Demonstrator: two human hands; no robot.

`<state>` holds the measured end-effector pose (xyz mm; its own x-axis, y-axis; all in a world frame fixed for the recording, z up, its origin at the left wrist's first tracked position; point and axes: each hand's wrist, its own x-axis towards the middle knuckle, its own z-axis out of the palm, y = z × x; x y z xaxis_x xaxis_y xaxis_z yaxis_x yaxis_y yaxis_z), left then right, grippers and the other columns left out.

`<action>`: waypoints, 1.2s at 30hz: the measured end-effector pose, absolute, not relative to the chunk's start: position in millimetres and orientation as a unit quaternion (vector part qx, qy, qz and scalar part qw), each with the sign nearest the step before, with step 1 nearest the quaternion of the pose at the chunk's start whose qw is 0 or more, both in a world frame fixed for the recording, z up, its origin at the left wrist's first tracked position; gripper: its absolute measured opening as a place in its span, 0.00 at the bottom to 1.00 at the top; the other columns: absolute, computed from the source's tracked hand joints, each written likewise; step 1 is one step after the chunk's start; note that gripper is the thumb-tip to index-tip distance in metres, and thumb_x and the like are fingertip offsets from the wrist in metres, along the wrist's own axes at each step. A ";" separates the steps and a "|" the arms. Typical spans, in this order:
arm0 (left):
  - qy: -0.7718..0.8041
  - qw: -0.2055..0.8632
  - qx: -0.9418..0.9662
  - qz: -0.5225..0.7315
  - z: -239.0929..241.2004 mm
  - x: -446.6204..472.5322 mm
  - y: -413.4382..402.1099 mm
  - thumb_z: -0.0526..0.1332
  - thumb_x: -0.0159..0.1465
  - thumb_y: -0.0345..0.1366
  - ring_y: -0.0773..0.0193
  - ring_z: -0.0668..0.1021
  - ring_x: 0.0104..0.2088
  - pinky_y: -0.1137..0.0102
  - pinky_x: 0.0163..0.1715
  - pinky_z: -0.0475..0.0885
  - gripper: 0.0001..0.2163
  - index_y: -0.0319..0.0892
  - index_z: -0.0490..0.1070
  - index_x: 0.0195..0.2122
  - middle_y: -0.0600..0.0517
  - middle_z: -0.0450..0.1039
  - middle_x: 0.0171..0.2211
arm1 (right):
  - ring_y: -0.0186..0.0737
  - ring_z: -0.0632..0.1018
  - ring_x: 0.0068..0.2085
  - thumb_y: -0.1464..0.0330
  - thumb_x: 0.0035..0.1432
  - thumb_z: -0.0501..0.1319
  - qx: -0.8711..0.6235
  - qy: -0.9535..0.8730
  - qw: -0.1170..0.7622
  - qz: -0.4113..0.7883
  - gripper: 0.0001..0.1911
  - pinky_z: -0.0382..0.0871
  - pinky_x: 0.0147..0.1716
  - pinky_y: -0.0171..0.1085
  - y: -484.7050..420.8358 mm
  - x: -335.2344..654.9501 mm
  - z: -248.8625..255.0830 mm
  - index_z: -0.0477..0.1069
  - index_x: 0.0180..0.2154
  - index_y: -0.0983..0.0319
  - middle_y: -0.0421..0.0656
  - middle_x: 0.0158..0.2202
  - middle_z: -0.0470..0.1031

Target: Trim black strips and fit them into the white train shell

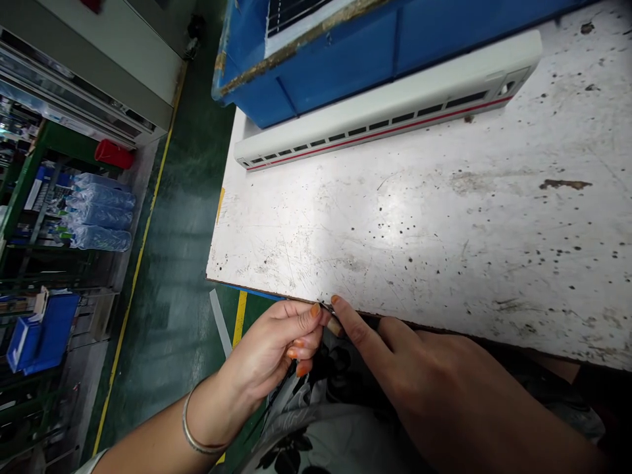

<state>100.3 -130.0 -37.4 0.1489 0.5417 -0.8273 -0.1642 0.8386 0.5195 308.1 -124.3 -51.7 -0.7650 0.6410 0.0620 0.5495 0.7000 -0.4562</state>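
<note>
At the near edge of the white table (316, 230), my left hand (266, 349) pinches thumb against finger on something too small to make out. Thin black strands (279, 392) hang below that hand. My right hand (419, 368) comes in from the right, its index finger stretched along a thin dark piece (326, 307) whose tip meets the left fingertips. The kind of that piece cannot be told, and most of the right fingers are hidden. Farther back on the table lies a white model train car shell (390, 99) with a red stripe and window openings, apart from both hands.
A blue plastic crate (340, 66) stands behind the train shell, with a dark gridded item (296, 13) in it. To the left, a green floor (182, 217) with a yellow line separates the table from shelving, wrapped bottles (101, 214), a red bucket (113, 155) and blue bins (47, 332).
</note>
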 end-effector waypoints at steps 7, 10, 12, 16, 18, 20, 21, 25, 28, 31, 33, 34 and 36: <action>0.617 0.735 0.160 0.230 -37.1 99.3 -129.5 0.65 0.60 0.43 0.75 0.51 0.17 0.77 0.16 0.54 0.20 0.41 0.60 0.19 0.60 0.50 0.17 | 0.38 0.70 0.18 0.78 0.56 0.48 -0.338 -0.917 0.092 0.188 0.34 0.64 0.14 0.37 -127.9 310.1 -49.3 0.56 0.65 0.73 0.43 0.26 0.68; 0.622 0.731 0.165 0.229 -37.3 98.9 -129.5 0.66 0.59 0.44 0.75 0.52 0.17 0.77 0.16 0.55 0.20 0.41 0.59 0.18 0.60 0.50 0.17 | 0.38 0.70 0.17 0.78 0.53 0.48 -0.334 -0.917 0.101 0.192 0.36 0.63 0.14 0.37 -126.5 311.3 -50.7 0.57 0.65 0.74 0.43 0.26 0.68; 0.622 0.730 0.168 0.227 -37.7 98.6 -129.4 0.66 0.59 0.44 0.75 0.52 0.17 0.77 0.16 0.55 0.20 0.41 0.59 0.18 0.60 0.50 0.17 | 0.39 0.69 0.17 0.78 0.51 0.49 -0.323 -0.920 0.103 0.195 0.37 0.63 0.13 0.37 -124.1 311.2 -51.6 0.57 0.65 0.75 0.44 0.25 0.68; 0.617 0.733 0.171 0.228 -38.8 97.6 -129.2 0.65 0.60 0.44 0.74 0.52 0.17 0.77 0.16 0.55 0.20 0.41 0.59 0.18 0.60 0.50 0.17 | 0.39 0.71 0.18 0.79 0.52 0.48 -0.316 -0.923 0.085 0.200 0.38 0.64 0.15 0.37 -120.3 311.0 -51.4 0.54 0.66 0.75 0.44 0.26 0.69; 0.613 0.736 0.171 0.230 -39.5 96.9 -129.4 0.65 0.61 0.43 0.74 0.52 0.17 0.77 0.16 0.55 0.20 0.41 0.59 0.18 0.59 0.50 0.17 | 0.39 0.71 0.19 0.78 0.53 0.47 -0.319 -0.923 0.082 0.198 0.37 0.64 0.15 0.37 -120.5 311.1 -51.2 0.53 0.66 0.74 0.44 0.27 0.69; 0.610 0.740 0.170 0.229 -40.2 96.2 -129.8 0.65 0.61 0.42 0.74 0.52 0.17 0.77 0.16 0.55 0.20 0.41 0.59 0.18 0.59 0.50 0.17 | 0.38 0.71 0.18 0.78 0.55 0.46 -0.324 -0.922 0.087 0.196 0.35 0.63 0.14 0.37 -121.8 311.1 -51.5 0.54 0.66 0.73 0.44 0.27 0.69; 0.608 0.741 0.169 0.229 -40.5 95.8 -130.1 0.64 0.61 0.42 0.74 0.52 0.17 0.77 0.16 0.55 0.20 0.41 0.59 0.18 0.59 0.50 0.17 | 0.38 0.70 0.18 0.77 0.57 0.45 -0.327 -0.920 0.091 0.195 0.34 0.63 0.14 0.37 -122.6 311.0 -51.8 0.55 0.66 0.73 0.43 0.26 0.68; 0.602 0.744 0.166 0.236 -41.4 95.0 -130.9 0.63 0.63 0.42 0.74 0.52 0.17 0.78 0.15 0.57 0.19 0.41 0.61 0.19 0.59 0.50 0.17 | 0.36 0.69 0.17 0.76 0.63 0.43 -0.337 -0.920 0.093 0.177 0.30 0.61 0.13 0.36 -124.4 310.7 -52.5 0.57 0.65 0.73 0.42 0.25 0.67; 0.595 0.749 0.160 0.242 -41.9 94.9 -130.6 0.63 0.63 0.41 0.73 0.52 0.17 0.78 0.15 0.59 0.18 0.41 0.61 0.19 0.60 0.49 0.16 | 0.36 0.69 0.17 0.77 0.64 0.44 -0.333 -0.926 0.097 0.153 0.29 0.61 0.12 0.35 -123.5 310.0 -52.5 0.58 0.64 0.73 0.42 0.25 0.66; 0.591 0.753 0.151 0.246 -42.9 94.7 -130.4 0.64 0.63 0.40 0.73 0.52 0.17 0.79 0.15 0.60 0.17 0.41 0.62 0.19 0.60 0.50 0.16 | 0.35 0.68 0.16 0.78 0.62 0.45 -0.337 -0.926 0.112 0.127 0.28 0.60 0.11 0.35 -122.0 307.6 -53.4 0.61 0.63 0.72 0.40 0.23 0.64; 0.587 0.756 0.147 0.248 -43.6 94.3 -130.5 0.64 0.63 0.40 0.74 0.53 0.17 0.79 0.15 0.60 0.18 0.41 0.63 0.19 0.59 0.50 0.16 | 0.35 0.66 0.15 0.78 0.62 0.44 -0.347 -0.920 0.142 0.114 0.28 0.58 0.10 0.35 -120.9 305.7 -54.7 0.65 0.61 0.70 0.40 0.22 0.63; 0.584 0.759 0.146 0.248 -43.9 94.0 -130.7 0.64 0.63 0.41 0.74 0.54 0.17 0.79 0.15 0.60 0.18 0.40 0.63 0.19 0.59 0.50 0.16 | 0.34 0.66 0.14 0.78 0.62 0.43 -0.353 -0.916 0.158 0.110 0.28 0.57 0.09 0.34 -120.4 304.9 -55.4 0.66 0.60 0.69 0.39 0.22 0.63; 0.580 0.761 0.145 0.250 -44.2 93.5 -131.2 0.64 0.63 0.42 0.74 0.54 0.17 0.80 0.15 0.60 0.19 0.40 0.63 0.19 0.59 0.51 0.16 | 0.34 0.65 0.14 0.78 0.63 0.42 -0.363 -0.910 0.172 0.107 0.28 0.56 0.09 0.34 -119.3 304.4 -56.8 0.69 0.59 0.68 0.39 0.21 0.63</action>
<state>93.5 -131.2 -44.2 0.2009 0.5497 -0.8109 -0.2125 0.8325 0.5117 304.4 -119.3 -56.8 -0.6772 0.6970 0.2359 0.6235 0.7138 -0.3189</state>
